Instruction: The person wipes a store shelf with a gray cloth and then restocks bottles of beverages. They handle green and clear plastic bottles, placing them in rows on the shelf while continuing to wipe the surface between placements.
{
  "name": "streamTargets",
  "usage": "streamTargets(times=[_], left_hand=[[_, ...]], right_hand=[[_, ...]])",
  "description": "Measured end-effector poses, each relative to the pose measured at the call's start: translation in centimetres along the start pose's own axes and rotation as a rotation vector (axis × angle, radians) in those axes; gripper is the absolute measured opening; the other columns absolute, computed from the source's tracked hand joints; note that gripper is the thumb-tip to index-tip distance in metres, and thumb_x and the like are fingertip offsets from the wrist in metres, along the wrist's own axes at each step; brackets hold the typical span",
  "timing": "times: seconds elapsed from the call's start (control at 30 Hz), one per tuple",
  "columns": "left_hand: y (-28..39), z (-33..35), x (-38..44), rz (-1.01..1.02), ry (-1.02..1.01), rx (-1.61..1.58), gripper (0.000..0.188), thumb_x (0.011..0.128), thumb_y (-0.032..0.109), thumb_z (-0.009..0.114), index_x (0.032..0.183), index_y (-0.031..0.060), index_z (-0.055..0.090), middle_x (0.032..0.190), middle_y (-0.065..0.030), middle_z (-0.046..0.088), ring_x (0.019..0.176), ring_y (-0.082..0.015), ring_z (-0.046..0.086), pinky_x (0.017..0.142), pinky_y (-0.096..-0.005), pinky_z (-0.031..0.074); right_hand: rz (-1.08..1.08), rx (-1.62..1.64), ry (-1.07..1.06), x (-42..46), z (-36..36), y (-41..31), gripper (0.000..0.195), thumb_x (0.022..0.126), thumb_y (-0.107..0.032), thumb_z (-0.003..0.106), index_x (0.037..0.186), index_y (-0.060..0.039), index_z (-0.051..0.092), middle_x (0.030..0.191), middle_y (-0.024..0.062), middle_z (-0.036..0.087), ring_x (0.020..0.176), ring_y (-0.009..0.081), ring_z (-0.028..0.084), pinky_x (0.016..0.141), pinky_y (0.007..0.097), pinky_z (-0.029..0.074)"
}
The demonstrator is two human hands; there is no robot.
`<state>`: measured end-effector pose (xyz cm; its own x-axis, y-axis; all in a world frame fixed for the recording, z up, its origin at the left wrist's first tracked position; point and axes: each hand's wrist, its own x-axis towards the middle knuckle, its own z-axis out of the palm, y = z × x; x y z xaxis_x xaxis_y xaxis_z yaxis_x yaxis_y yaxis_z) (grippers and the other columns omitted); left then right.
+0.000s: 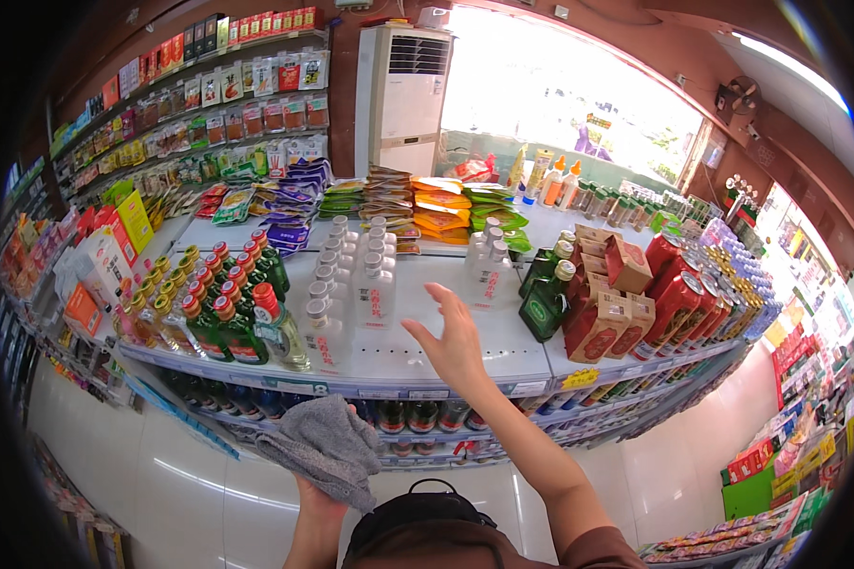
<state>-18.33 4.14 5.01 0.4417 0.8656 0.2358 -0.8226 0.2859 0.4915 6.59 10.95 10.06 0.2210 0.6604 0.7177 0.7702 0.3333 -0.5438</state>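
Observation:
My left hand [320, 494] grips a bunched grey cloth [324, 444], which drapes over it in front of the shelf edge and hides most of the fingers. Held above the white shelf top [427, 363], my right hand [445, 334] has its thumb and fingers apart with nothing between them. Just left of it stands a row of frosted white-capped bottles [373, 295], with another such row [320, 320] beside it. Beyond the right hand is a third, shorter group of the same bottles [491, 274]. All of them stand upright.
Green bottles with red caps [231, 331] stand left. To the right are dark green flat bottles [548, 302], red-and-brown cartons [598, 327] and red cans [669, 313]. Stacked snack pouches [441, 210] line the back. Below the shelf's front rail [427, 390] are lower shelves of bottles [421, 416].

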Motion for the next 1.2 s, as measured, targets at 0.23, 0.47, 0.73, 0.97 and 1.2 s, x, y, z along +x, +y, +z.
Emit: streamTargets(times=[0.23,0.47,0.73,0.97,1.2], left_hand=[[0.0,-0.5,-1.5,0.047,0.121,-0.036,0.064,0.093,0.056,0.053,0.140,0.0137,0.047,0.139,-0.0104,0.053,0.127,-0.0285,0.051,0.109,-0.0506,0.039],[-0.8,-2.1,-3.8,0.080,0.266,0.004,0.060,0.095,0.057,0.049,0.136,0.0129,0.047,0.128,-0.0077,0.056,0.118,-0.0264,0.054,0.099,-0.0456,0.046],[-1.7,0.2,-3.0,0.028,0.164,0.061,0.066,0.094,0.056,0.051,0.144,0.0133,0.041,0.139,-0.0080,0.051,0.127,-0.0266,0.049,0.107,-0.0464,0.040],[-4.9,5.2,0.0,0.006,0.237,0.129,0.064,0.094,0.051,0.056,0.141,0.0099,0.042,0.132,-0.0064,0.054,0.119,-0.0232,0.054,0.101,-0.0403,0.045],[-8.0,9.0,3.0,0.121,0.198,0.314,0.039,0.086,0.006,0.070,0.122,0.0029,0.055,0.127,-0.0095,0.058,0.113,-0.0161,0.056,0.099,-0.0313,0.044]], right_hand=[[0.324,0.169,-0.164,2.4,4.9,0.4,0.054,0.076,-0.027,0.083,0.109,0.0018,0.053,0.099,0.0180,0.064,0.092,0.0291,0.063,0.080,0.0400,0.051],[0.259,0.015,-0.194,2.3,5.2,0.9,0.041,0.074,-0.024,0.083,0.097,-0.0002,0.058,0.088,0.0143,0.061,0.078,0.0295,0.059,0.071,0.0394,0.050],[0.204,0.277,-0.061,-0.6,0.9,0.1,0.038,0.086,-0.016,0.073,0.112,0.0007,0.051,0.099,0.0156,0.063,0.091,0.0291,0.062,0.083,0.0341,0.049],[-0.024,0.183,-0.136,-6.5,-6.5,-4.8,0.043,0.079,-0.005,0.072,0.117,0.0026,0.054,0.114,0.0185,0.065,0.103,0.0358,0.063,0.090,0.0398,0.049],[-0.251,-0.078,0.025,-11.7,-8.1,-5.2,0.042,0.065,0.005,0.070,0.107,0.0048,0.064,0.117,0.0213,0.066,0.106,0.0381,0.064,0.093,0.0466,0.051]])
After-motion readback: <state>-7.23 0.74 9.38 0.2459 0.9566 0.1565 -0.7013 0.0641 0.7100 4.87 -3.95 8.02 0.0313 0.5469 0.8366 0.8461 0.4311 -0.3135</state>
